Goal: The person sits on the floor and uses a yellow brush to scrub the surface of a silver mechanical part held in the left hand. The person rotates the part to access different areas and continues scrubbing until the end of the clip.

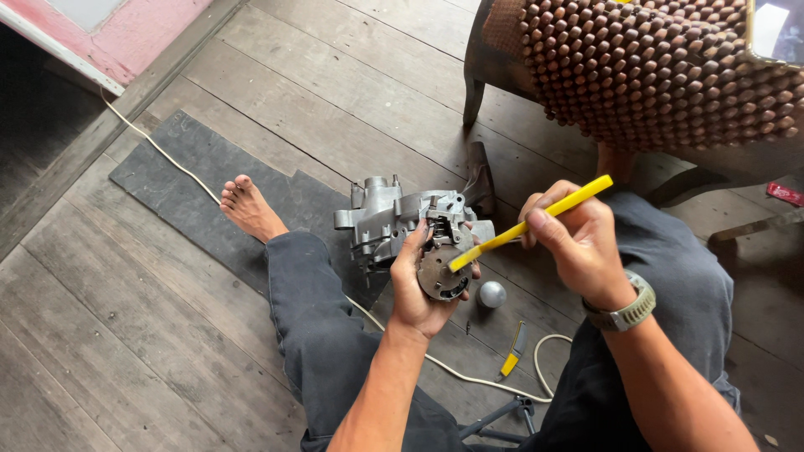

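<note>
- Upper left of frame: a pale cord [159, 149] runs across the plank floor [100, 335] and over a dark mat [180, 188].
- Left of centre: a bare foot [249, 209] rests on the mat; a dark trouser leg extends from it toward the bottom edge.
- Centre: a grey metal casing [387, 219] stands on the floor between the legs.
- Centre, just below the casing: the left hand [419, 289], fingers curled and clamped round a round metal part [440, 274] held against the casing.
- Right of centre: the right hand [578, 238], fingers closed on a yellow tool [536, 219] whose lower tip touches the round part; a watch [624, 314] sits on the wrist.
- Lower centre: a silver ball [492, 294] and a yellow-handled blade [513, 351] lie on the floor.
- Upper right: a chair with a beaded cover [653, 67].
</note>
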